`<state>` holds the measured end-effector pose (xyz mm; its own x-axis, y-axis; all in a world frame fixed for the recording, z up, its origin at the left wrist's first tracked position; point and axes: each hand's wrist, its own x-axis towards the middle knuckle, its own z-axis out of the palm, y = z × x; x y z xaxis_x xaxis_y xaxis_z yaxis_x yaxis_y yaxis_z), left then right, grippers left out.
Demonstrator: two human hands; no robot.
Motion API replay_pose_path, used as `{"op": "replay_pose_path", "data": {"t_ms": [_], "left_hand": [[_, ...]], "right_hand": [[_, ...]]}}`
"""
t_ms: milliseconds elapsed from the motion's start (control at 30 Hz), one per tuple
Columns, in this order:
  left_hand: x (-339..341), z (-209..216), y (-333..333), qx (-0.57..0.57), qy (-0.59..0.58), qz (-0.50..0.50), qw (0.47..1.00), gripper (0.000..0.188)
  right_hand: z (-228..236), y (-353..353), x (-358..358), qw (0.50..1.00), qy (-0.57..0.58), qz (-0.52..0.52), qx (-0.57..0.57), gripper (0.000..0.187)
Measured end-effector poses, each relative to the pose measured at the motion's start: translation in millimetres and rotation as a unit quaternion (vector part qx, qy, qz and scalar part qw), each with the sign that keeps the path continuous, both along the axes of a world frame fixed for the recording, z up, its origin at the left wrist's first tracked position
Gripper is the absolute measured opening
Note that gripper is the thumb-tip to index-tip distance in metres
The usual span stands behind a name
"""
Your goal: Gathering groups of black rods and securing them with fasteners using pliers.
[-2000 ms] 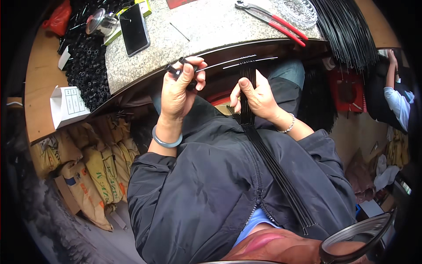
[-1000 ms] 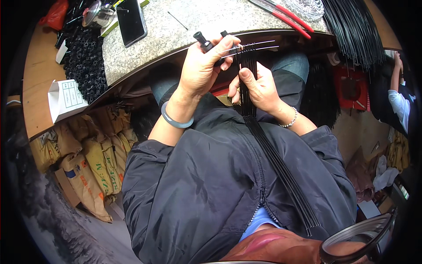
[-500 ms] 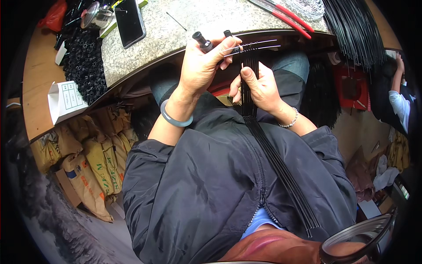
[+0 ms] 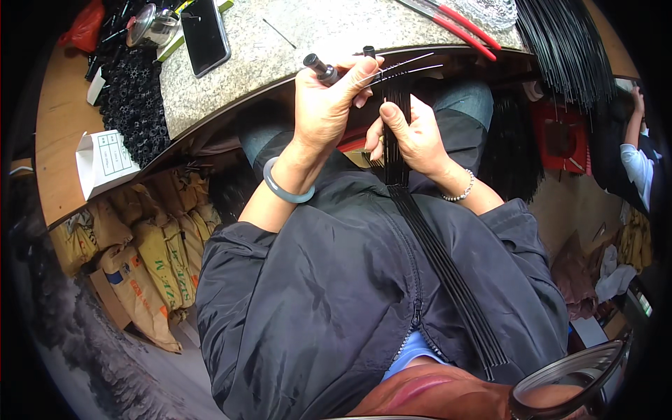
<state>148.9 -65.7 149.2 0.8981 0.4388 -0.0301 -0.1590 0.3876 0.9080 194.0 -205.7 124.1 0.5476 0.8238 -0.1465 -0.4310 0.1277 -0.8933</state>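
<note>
My left hand (image 4: 325,105) is closed around a black cylindrical piece (image 4: 318,66), whose capped end sticks out above the thumb. A second black capped end (image 4: 369,51) shows beyond its fingertips. Two thin metal wires (image 4: 413,68) extend to the right from the thumb and index finger, across the tops of slim black rods. My right hand (image 4: 414,136) pinches this flat bundle of black rods (image 4: 448,280), which look like umbrella ribs. From there the bundle runs down across my jacket, its lower ends fanned slightly. The join between wires and rods is too small to make out.
Ahead is a speckled stone tabletop (image 4: 245,84) with a phone (image 4: 204,35), a thin rod (image 4: 280,33) and red-handled pliers (image 4: 465,31). Black star-shaped parts (image 4: 133,105) and a white box (image 4: 105,164) lie left. More black rods (image 4: 567,52) overhang the right edge. Sacks (image 4: 150,266) stand below left.
My left hand has shifted slightly to the right, and its wrist has turned a little. The wires now slant up more and spread wider apart. My right hand has hardly moved.
</note>
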Motion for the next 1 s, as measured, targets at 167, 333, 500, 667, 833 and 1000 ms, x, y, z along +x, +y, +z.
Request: {"op": "replay_pose_path", "data": {"t_ms": [167, 333, 500, 667, 833, 1000], "left_hand": [[-0.3, -2.8, -0.3, -0.047, -0.008, -0.008, 0.999, 0.016], [2.1, 1.0, 7.4, 0.125, -0.010, -0.022, 0.992, 0.014], [3.1, -3.0, 3.0, -0.057, -0.008, -0.037, 0.998, 0.012], [1.4, 2.4, 1.0, 0.012, -0.016, -0.024, 0.999, 0.016], [2.1, 0.7, 2.2, 0.047, -0.023, -0.032, 0.998, 0.016], [-0.6, -2.8, 0.0, -0.095, -0.009, -0.040, 0.995, 0.018]], "right_hand": [[2.1, -0.2, -1.0, 1.000, 0.005, 0.002, 0.006, 0.032], [3.7, -1.5, -0.4, 0.999, 0.032, -0.004, 0.006, 0.030], [0.6, -2.0, -0.9, 1.000, 0.018, -0.003, 0.002, 0.031], [3.6, -3.9, 0.6, 1.000, -0.008, 0.005, -0.007, 0.035], [3.7, -4.5, 1.2, 1.000, -0.007, 0.013, -0.010, 0.035], [2.0, -2.8, 1.2, 1.000, -0.003, 0.015, 0.000, 0.034]]}}
